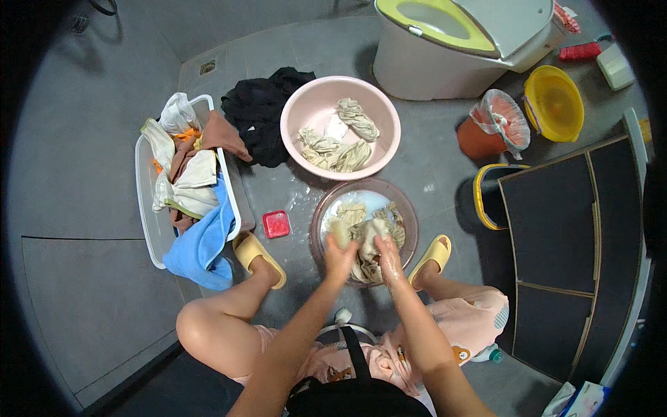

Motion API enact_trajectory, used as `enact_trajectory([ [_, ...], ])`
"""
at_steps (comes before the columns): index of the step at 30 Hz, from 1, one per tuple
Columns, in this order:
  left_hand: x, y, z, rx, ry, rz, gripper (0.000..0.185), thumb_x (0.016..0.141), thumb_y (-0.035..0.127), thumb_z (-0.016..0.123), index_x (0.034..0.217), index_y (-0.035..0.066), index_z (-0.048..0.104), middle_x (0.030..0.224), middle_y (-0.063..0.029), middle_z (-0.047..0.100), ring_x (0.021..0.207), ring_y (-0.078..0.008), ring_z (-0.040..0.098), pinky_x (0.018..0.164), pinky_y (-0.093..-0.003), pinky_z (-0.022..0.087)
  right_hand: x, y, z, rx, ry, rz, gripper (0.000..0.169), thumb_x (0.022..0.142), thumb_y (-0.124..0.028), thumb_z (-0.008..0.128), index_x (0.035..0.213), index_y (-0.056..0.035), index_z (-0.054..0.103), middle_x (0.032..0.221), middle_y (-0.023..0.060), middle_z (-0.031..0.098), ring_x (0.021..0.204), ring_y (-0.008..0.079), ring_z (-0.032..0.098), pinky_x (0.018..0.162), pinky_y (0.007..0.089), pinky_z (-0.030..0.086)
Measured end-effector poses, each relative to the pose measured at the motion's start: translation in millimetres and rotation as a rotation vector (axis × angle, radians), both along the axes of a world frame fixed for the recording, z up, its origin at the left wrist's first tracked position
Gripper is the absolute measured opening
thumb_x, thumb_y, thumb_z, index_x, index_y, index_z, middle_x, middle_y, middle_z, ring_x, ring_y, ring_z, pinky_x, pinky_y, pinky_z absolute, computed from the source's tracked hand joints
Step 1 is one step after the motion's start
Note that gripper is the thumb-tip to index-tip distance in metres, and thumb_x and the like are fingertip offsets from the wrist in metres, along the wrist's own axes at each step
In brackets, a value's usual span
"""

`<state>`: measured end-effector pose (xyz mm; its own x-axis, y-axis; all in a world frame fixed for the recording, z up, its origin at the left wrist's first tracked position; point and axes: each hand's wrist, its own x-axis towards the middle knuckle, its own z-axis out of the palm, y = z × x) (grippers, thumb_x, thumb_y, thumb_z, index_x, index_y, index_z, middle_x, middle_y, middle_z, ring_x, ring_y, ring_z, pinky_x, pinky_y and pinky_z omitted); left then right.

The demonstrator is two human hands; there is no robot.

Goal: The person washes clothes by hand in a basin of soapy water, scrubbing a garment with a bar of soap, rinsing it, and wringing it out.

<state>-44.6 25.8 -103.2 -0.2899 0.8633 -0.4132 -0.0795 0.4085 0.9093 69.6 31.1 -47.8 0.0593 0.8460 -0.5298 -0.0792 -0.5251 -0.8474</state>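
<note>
A brownish translucent basin [318, 211] stands on the floor between my feet, holding whitish sudsy water and beige wet cloths [367, 271]. Over its left part, my left hand [340, 255] is closed around a pale yellowish block or brush, too blurred to name surely. My right hand [388, 255], wet with suds, grips a bunched beige cloth [374, 232]. Just beyond, a pink basin [290, 122] contains crumpled beige cloths [336, 154] and a small white piece. A red square dish [276, 224] lies on the floor to the left.
A clear plastic bin [143, 208] overflows with clothes and a blue towel [206, 245]. Black clothing [263, 114] is heaped beside it. Beyond stands a toilet [427, 68]. At right are a lined red bin [477, 138], a yellow basin [555, 104] and a dark cabinet [555, 224].
</note>
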Motion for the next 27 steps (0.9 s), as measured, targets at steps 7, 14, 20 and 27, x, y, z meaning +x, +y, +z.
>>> enact_trajectory([
  [7, 32, -24, 56, 0.121, 0.549, -0.468, 0.057, 0.081, 0.032, 0.05, 0.119, -0.006, 0.033, 0.098, -0.0231, 0.052, 0.089, -0.0309, 0.053, 0.078, -0.0354, 0.041, 12, 0, 26, -0.044, 0.192, 0.034, 0.036, 0.077, -0.024, 0.059, 0.106, -0.0057, 0.047, 0.097, 0.0063, 0.053, 0.088, 0.0168, 0.052, 0.077, 0.03, 0.042],
  [14, -26, 0, 48, 0.533, 0.443, -0.478, 0.062, 0.065, 0.004, 0.059, 0.122, 0.003, 0.033, 0.11, -0.0108, 0.048, 0.101, -0.0223, 0.047, 0.085, -0.0319, 0.039, 15, 7, 112, 0.046, 0.488, -0.04, 0.039, 0.075, -0.014, 0.06, 0.108, -0.0012, 0.045, 0.098, 0.0087, 0.055, 0.083, 0.0197, 0.058, 0.07, 0.0316, 0.05],
  [20, 11, -13, -3, 0.064, -0.074, -0.837, 0.045, 0.076, 0.024, 0.056, 0.113, 0.002, 0.043, 0.105, -0.0073, 0.053, 0.09, -0.0167, 0.053, 0.074, -0.0281, 0.044, 3, 4, 186, 0.129, 0.789, -0.034, 0.042, 0.077, -0.013, 0.057, 0.114, -0.0004, 0.04, 0.103, 0.011, 0.052, 0.093, 0.0214, 0.054, 0.081, 0.0343, 0.045],
  [27, -4, -5, 38, 0.204, -1.025, -0.243, 0.02, 0.08, 0.021, 0.047, 0.078, 0.003, 0.055, 0.066, 0.0001, 0.05, 0.06, -0.0113, 0.046, 0.057, -0.0203, 0.037, 37, 15, 175, 0.311, 0.39, -0.277, 0.04, 0.072, -0.01, 0.061, 0.108, -0.003, 0.044, 0.097, 0.0089, 0.054, 0.087, 0.0197, 0.055, 0.076, 0.0314, 0.046],
])
